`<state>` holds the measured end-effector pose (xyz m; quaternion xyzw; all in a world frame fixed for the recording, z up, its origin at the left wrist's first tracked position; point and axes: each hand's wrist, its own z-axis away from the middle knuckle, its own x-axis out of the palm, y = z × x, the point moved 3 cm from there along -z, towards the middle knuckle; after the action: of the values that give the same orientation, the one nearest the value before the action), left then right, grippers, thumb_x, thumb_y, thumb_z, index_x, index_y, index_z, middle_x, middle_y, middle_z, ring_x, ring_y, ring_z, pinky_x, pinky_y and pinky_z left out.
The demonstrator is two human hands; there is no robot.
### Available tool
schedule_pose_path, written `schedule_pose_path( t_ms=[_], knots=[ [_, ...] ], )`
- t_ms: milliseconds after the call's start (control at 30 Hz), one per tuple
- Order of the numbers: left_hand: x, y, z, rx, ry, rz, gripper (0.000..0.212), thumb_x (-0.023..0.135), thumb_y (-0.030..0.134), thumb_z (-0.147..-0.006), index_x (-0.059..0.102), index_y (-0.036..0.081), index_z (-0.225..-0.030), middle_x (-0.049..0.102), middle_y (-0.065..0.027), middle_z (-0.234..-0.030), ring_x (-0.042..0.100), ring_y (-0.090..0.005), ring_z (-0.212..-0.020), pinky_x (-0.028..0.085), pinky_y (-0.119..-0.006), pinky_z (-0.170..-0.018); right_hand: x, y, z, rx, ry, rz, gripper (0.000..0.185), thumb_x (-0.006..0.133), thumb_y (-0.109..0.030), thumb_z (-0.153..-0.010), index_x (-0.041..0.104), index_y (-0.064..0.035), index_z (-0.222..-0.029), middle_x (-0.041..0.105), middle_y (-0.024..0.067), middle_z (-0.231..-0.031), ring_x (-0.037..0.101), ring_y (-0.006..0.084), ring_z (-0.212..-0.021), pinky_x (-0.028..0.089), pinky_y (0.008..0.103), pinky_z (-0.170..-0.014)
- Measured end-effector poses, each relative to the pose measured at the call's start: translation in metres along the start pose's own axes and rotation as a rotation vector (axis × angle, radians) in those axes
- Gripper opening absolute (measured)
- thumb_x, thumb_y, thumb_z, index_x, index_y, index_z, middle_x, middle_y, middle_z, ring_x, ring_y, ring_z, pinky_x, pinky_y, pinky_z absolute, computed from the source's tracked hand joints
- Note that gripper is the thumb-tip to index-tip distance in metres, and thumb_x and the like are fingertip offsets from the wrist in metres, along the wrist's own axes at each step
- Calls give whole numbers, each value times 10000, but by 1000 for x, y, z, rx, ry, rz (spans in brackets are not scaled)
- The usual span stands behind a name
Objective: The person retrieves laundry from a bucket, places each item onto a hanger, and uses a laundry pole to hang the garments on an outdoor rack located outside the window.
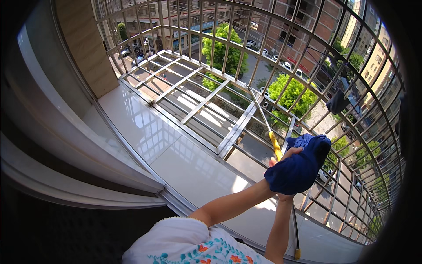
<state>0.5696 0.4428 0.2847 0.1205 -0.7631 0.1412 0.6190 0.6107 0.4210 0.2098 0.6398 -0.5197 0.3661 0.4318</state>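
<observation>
A bunched dark blue cloth garment [298,168] is in front of me, at the right of centre. My left hand [290,153] grips it, with a few fingers showing at its upper left side. My right hand [286,197] comes up from below. Cloth covers most of it, so its grip is hidden. A metal pole [262,109] with a yellow grip [275,145] runs behind the garment. Its upper end is near the window bars, and its yellow-tipped lower end [298,253] is by the sill.
A metal window cage [204,109] surrounds the pale tiled sill [181,161], with gaps over the street. A sliding window frame [132,165] curves along the left. A dark cloth item [338,102] hangs by the bars at right. Trees [227,49] stand below.
</observation>
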Motion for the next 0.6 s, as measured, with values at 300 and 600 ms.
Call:
schedule_pose_path(
  t_ms=[300,600],
  knots=[
    [-31,1,45,-334,53,-99,312,492,271,-793,470,5,-955,573,-71,-792,570,-158,-646,486,-237,-576,57,-43,-52,-127,128,1132,375,457,-181,-798,366,6,-1111,480,49,-907,469,146,-819,380,267,-738],
    [-101,41,-25,74,452,-1469,217,604,240,-634,556,34,-686,548,-16,-645,503,-114,-582,409,-251,-540,22,-72,-97,27,200,3151,152,516,-217,-687,583,-81,-686,577,120,-706,544,258,-626,421,317,-613]
  ],
)
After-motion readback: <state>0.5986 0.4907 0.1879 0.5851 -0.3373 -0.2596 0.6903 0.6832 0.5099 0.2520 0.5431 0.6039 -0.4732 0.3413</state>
